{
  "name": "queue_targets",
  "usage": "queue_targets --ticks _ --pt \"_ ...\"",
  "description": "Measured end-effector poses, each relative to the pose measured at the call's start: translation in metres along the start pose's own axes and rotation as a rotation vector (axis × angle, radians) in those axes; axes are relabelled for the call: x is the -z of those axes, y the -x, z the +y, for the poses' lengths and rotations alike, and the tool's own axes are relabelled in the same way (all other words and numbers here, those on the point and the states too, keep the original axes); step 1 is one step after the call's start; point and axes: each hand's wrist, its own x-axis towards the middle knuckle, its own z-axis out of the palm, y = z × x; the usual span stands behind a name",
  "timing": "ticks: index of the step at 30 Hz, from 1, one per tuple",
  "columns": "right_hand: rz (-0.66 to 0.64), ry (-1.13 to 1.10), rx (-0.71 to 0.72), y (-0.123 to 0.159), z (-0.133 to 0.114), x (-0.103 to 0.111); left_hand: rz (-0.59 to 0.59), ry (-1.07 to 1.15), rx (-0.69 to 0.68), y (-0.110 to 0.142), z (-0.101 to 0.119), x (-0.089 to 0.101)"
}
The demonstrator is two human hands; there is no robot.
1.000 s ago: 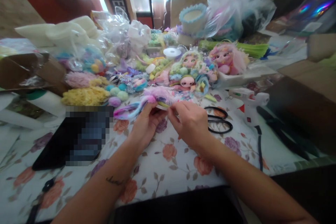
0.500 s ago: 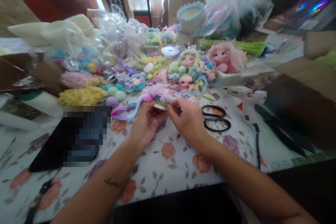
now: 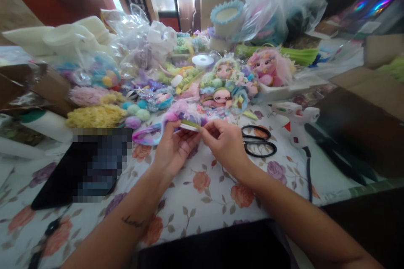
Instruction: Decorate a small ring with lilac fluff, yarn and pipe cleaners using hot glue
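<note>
Between my hands is a doll hairpiece of fluffy pink and purple strands, with a long pink-and-blue loop trailing left. Its near edge carries a flat green-and-white strip. My left hand holds it from below, the thumb on top near the strip's left end. At the right end of that strip, my right hand pinches with thumb and forefinger; the exact contact is hidden by the fingers. Black-handled scissors lie just right of my right hand, their blades mostly out of sight.
A white glue gun stands at the right, its cord running forward. A dark tablet lies at the left. Behind are pompoms, yellow yarn, doll heads, a white spool and plastic bags.
My left hand has shifted slightly left and tilted the hairpiece, so more of the green-and-white strip shows. The right hand keeps its pinch at the strip's end.
</note>
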Motion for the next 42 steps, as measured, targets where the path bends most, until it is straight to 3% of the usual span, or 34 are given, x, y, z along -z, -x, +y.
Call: queue_targets --ticks 17,28,42 --pt "0.008 -0.128 -0.13 -0.006 0.004 0.0 -0.01 0.057 0.023 0.003 0.0 -0.003" --pt "-0.144 -0.439 -0.386 -0.014 0.007 0.002 0.023 0.026 0.025 0.0 -0.002 -0.001" --pt "-0.129 -0.524 -0.416 -0.015 0.007 0.003 0.003 0.007 0.065 0.0 0.0 0.001"
